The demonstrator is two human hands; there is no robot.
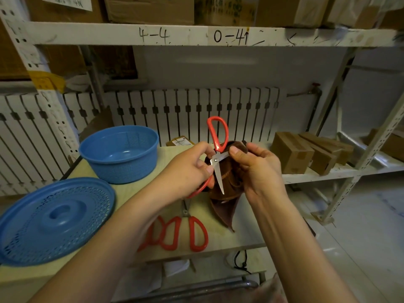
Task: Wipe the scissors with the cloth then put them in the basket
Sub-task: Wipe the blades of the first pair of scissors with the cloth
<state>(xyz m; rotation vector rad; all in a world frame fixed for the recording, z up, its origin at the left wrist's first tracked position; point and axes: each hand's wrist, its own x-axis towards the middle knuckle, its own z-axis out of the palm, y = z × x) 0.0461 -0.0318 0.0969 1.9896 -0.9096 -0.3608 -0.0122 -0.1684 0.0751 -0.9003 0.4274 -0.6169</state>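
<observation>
1. Holding the open red-handled scissors (pixel 216 154) up above the table (pixel 131 193), my left hand (pixel 188 171) is curled shut around the lower handle loop, so both blades are spread and bare for wiping.
2. My right hand (pixel 258 167) is bunched around the brown cloth (pixel 227 189), thumb pressing it onto the blade that points right from the pivot. I judge the cloth is cupped behind the scissors so it can slide along the metal without my skin meeting the edge.
3. One blade hangs point down in front of the cloth; the upper handle loop stands above both hands.
4. Nearer me than the held scissors, more red-handled scissors (pixel 175 232) lie flat on the table, partly hidden by my left forearm. They look set aside, probably waiting for their wipe.
5. Left of the held scissors and nearer me lies the blue perforated lid (pixel 54 219), off so the basket stays open.
6. Beyond the lid, left of the held scissors, the blue basket (pixel 119 153) stands empty, within easy reach of my left hand for the drop.
7. Farther, right of the held scissors, cardboard boxes (pixel 306 152) sit on a shelf.
</observation>
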